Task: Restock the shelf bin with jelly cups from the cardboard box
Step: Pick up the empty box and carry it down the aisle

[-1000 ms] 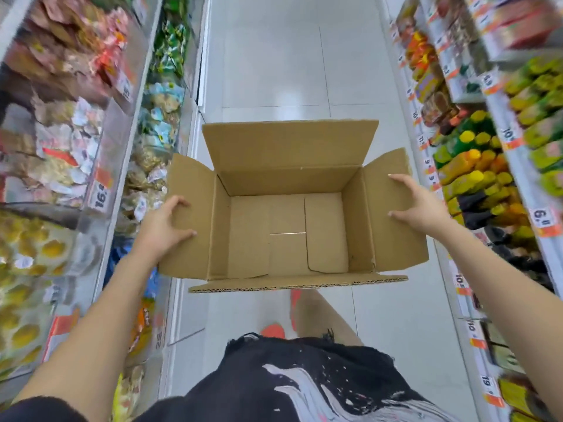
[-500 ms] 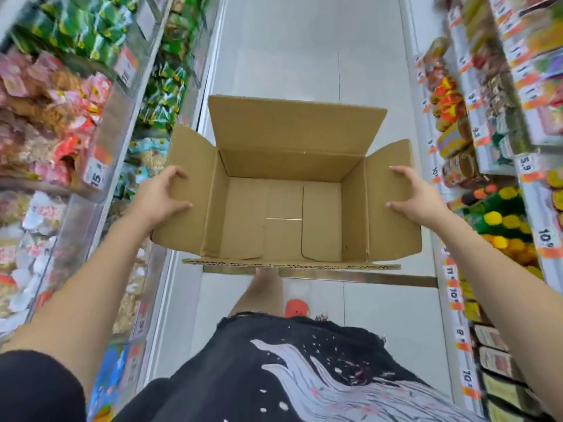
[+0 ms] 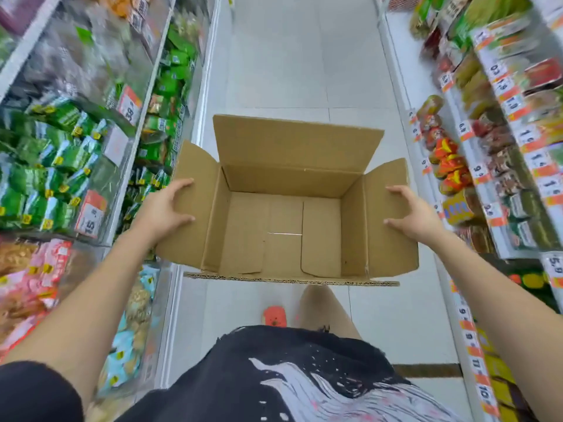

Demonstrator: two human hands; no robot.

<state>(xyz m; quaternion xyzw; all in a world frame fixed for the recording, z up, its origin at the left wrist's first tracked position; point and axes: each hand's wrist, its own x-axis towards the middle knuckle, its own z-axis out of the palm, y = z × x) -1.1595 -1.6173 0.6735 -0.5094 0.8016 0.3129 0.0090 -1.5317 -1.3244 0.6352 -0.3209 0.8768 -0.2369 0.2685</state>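
An open cardboard box (image 3: 286,166) hangs in front of me above the aisle floor, its flaps spread outward. Only the bare bottom panels show inside it; I see no jelly cups there. My left hand (image 3: 164,208) grips the left side flap, thumb and fingers spread on the cardboard. Across from it, my right hand (image 3: 411,214) holds the right side flap the same way. The box is carried between both hands at about waist height.
Left shelves (image 3: 146,95) hold green snack packets behind clear bin fronts with price tags. Right shelves (image 3: 475,166) carry orange, red and brown packets. The white tiled aisle (image 3: 292,56) runs ahead between them. My leg and an orange shoe (image 3: 274,318) show below the box.
I have walked forward along the aisle: the yellow and white packets at left gave way to green ones. Both hands keep the same hold on the box.
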